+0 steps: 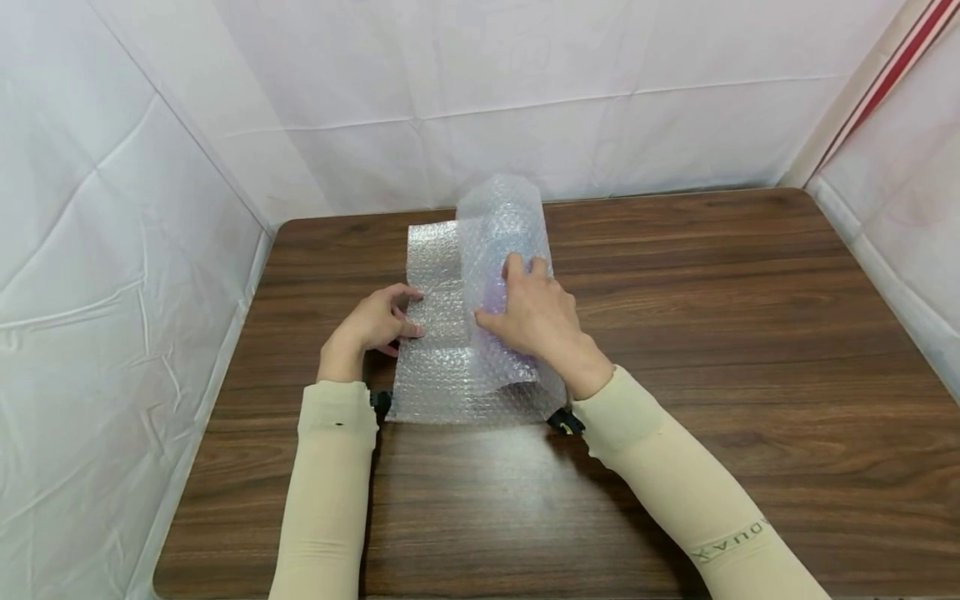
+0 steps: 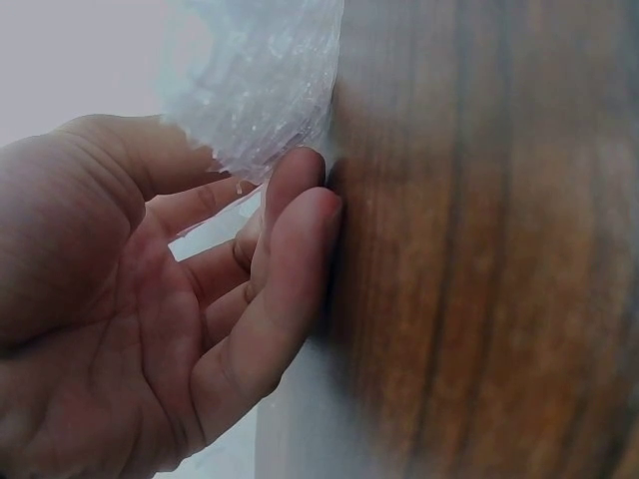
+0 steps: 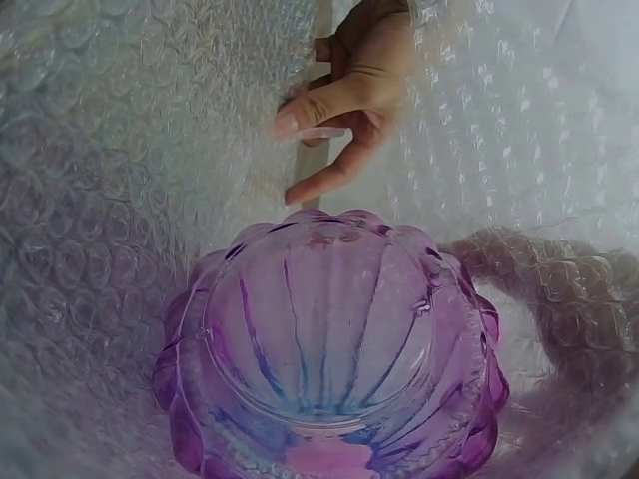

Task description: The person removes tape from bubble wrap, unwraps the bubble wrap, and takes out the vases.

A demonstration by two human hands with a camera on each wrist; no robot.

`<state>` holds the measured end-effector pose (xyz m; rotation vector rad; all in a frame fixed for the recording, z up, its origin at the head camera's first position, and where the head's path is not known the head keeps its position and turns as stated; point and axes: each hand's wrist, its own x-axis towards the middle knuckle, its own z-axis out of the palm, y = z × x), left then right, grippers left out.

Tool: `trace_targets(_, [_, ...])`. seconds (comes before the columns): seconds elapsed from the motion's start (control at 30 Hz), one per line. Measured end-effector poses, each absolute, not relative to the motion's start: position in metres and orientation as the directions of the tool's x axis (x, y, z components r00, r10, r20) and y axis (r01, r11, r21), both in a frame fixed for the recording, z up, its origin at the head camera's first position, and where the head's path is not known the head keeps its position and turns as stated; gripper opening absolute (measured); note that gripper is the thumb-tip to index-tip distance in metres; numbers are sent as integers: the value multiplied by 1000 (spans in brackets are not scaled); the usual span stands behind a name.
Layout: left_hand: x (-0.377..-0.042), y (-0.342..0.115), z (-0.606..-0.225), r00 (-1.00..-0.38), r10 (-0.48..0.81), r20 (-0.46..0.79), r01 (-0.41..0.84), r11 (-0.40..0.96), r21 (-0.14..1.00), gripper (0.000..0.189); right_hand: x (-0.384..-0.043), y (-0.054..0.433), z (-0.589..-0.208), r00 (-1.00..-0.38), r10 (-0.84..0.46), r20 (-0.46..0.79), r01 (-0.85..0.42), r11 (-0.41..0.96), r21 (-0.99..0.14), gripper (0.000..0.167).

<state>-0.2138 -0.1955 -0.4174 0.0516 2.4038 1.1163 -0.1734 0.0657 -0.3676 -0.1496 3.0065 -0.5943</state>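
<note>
A purple and blue ribbed glass vase [image 3: 319,299] lies on its side within a sheet of bubble wrap [image 1: 435,308]; its scalloped end faces the right wrist camera. Through the clear layers its purple tint shows in the head view. My right hand [image 1: 538,310] grips the wrapped vase from above, thumb on the left and fingers bent over the far part. At the sheet's left edge, my left hand [image 1: 375,318] pinches the bubble wrap, thumb over it and fingers beneath. In the left wrist view, the left fingertips [image 2: 305,200] are low by the tabletop.
The brown wood-grain table [image 1: 735,350] extends to both sides of the wrap. White sheeting [image 1: 540,92] hangs along the back, with more at the left and right sides. A dark wrist camera piece [image 1: 566,421] sits by the wrap's near right corner.
</note>
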Motion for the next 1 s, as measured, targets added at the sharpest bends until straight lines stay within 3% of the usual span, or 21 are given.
trace_targets(0.67, [-212,-195,-416,-885,241,-399,-145,673,726,62,-177,76,-363,-992,-68,-103,-9,873,-488,78])
trace_targets(1.0, [-213,-196,-417,-882,241,-406,-149,674,723,61,-177,89,-358,-991,-81,-105,-13,849,-529,77])
